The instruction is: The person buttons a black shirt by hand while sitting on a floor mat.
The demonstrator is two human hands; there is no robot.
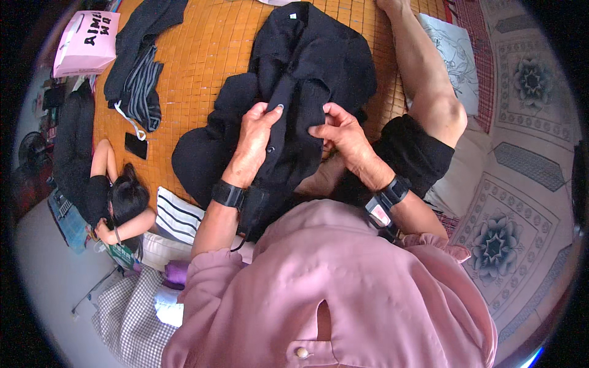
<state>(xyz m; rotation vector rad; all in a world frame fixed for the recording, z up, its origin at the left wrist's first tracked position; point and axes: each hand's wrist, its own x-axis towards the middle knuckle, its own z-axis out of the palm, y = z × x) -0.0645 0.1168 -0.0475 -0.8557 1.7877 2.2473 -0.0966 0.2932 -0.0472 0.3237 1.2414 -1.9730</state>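
Note:
A black long-sleeved top with buttons (313,55), perhaps a cardigan or jacket, is spread over the mat and across my lap. My left hand (250,140) pinches one front edge of it between thumb and fingers, just above a dark round button (270,149). Opposite, the thumb and fingers of my right hand (345,136) close on the other front edge. Between the two hands the fabric hangs in folds. Its lower part is hidden by my forearms and pink blouse (343,276).
I sit on a tan tiled mat (211,37), with my bare leg (429,73) stretched out at right. Another person (129,193) lies at left, near a phone (135,146), folded dark striped clothes (145,92) and a pink paper bag (86,49). A sheet with line drawings (453,55) lies beyond my leg.

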